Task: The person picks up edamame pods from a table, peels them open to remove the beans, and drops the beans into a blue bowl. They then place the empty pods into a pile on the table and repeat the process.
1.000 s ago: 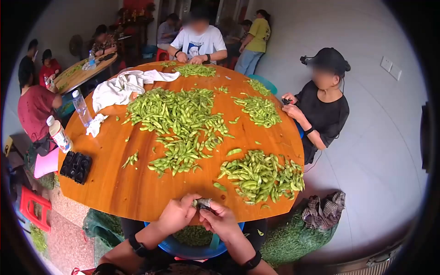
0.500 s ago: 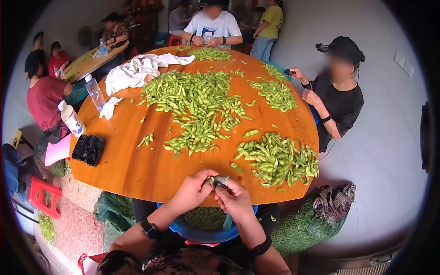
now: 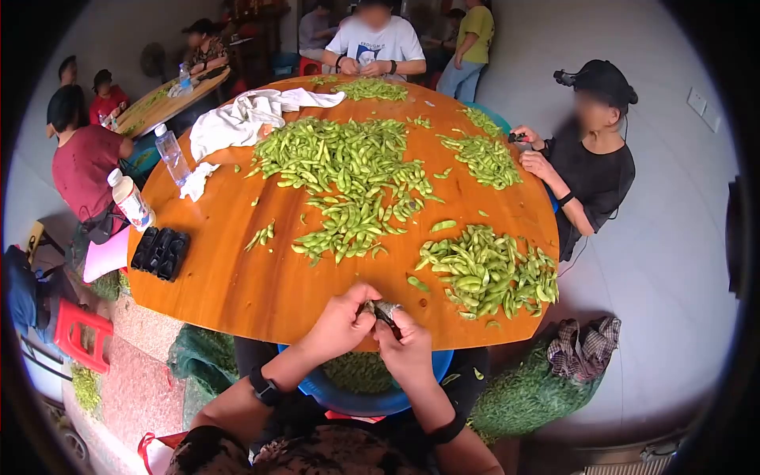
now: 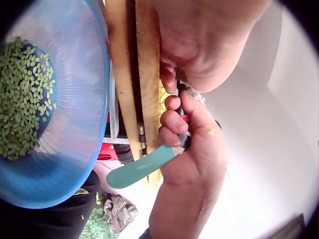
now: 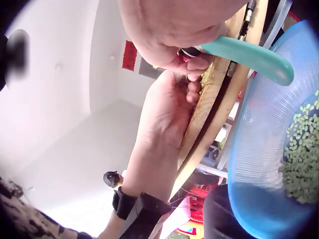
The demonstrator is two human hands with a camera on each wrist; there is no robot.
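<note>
My left hand (image 3: 342,318) and right hand (image 3: 405,342) meet over the table's near edge. In the left wrist view, the right hand curls its fingers around a tool with a teal handle (image 4: 142,168); the handle sticks out below the palm. Grey wrapping (image 3: 388,307) shows at the right thumb's tip. The left thumb and forefinger pinch a soybean pod, mostly hidden by the fingers, against the tool's dark end. Below the hands stands a blue basin (image 5: 239,184), holding shelled green beans (image 4: 22,94).
Piles of green pods (image 3: 340,158) cover the middle of the wooden table (image 3: 214,261), with another pile (image 3: 487,273) at right. A black tray (image 3: 161,253), bottles (image 3: 172,154) and a white cloth (image 3: 237,123) lie left. A person (image 3: 598,158) sits right; a full net bag (image 3: 526,400) stands below.
The table and hands have shifted rightward in the head view, and the piles upward. Both hands stay together at the pod. The person at right raised a hand, then lowered it.
</note>
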